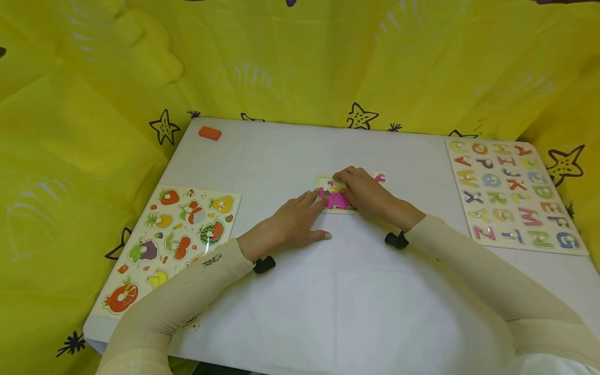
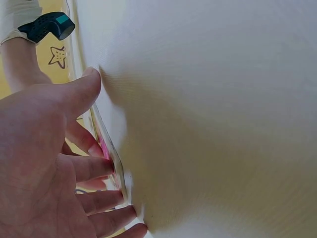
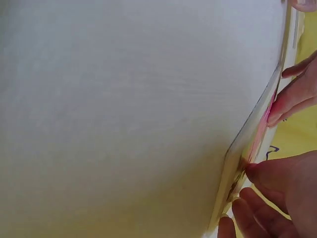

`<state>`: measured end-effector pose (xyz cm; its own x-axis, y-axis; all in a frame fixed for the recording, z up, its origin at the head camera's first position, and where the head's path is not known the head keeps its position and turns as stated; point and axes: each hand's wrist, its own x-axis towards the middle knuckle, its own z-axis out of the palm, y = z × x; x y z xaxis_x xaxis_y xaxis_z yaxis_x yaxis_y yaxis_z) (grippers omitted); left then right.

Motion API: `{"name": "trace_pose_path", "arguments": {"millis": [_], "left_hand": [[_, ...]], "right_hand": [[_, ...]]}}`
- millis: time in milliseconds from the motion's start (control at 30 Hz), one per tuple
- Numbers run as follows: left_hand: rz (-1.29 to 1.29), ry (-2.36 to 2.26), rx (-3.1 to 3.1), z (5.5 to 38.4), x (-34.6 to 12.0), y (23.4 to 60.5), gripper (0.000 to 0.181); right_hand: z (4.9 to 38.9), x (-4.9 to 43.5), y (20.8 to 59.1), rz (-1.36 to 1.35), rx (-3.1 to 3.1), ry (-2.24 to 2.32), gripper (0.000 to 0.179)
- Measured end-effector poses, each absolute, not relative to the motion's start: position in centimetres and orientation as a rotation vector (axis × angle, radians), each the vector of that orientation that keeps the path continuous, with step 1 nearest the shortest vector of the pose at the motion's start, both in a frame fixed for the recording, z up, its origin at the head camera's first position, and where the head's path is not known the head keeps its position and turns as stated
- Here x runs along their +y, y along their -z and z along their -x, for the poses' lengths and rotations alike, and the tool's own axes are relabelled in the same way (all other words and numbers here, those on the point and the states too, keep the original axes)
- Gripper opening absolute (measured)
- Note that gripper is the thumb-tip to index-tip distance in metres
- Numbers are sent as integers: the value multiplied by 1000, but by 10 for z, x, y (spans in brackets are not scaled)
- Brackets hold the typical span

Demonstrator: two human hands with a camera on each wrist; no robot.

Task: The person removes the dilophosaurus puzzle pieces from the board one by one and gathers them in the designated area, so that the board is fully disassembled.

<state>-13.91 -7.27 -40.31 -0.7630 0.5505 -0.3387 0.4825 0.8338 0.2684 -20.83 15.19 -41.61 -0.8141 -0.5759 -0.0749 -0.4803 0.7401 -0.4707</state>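
Observation:
A small jigsaw puzzle (image 1: pixel 336 200) with a pink figure in a pale frame lies mid-table between the hands. From the left, my left hand (image 1: pixel 297 219) reaches in with straight fingers, fingertips on the puzzle's left side and thumb spread apart over the table. My right hand (image 1: pixel 367 192) bends over the puzzle's right part, covering it; its thumb (image 3: pixel 255 172) touches the surface, and its curled fingers hold at the right edge. A loose puzzle piece (image 1: pixel 380 177) with pink on it lies just beyond the right hand, partly hidden.
A fruit peg board (image 1: pixel 236 208) lies at the left, partly under the left forearm. At the right is an alphabet board (image 1: pixel 478 203) of coloured letters. An orange block (image 1: pixel 210 133) sits at the back left. Yellow patterned cloth (image 1: pixel 300 62) hangs behind the white table (image 1: pixel 365 312).

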Motion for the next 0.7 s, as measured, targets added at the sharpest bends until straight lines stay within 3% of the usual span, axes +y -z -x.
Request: {"name": "trace_pose_path", "arguments": {"millis": [367,700], "left_hand": [[-763,-226,2608,139,-73,403,93],[-756,-225,2598,140,-72,405,93]], "right_hand": [[201,147,405,832,2764,575,51],[216,147,405,843,2660,623,54]]}}
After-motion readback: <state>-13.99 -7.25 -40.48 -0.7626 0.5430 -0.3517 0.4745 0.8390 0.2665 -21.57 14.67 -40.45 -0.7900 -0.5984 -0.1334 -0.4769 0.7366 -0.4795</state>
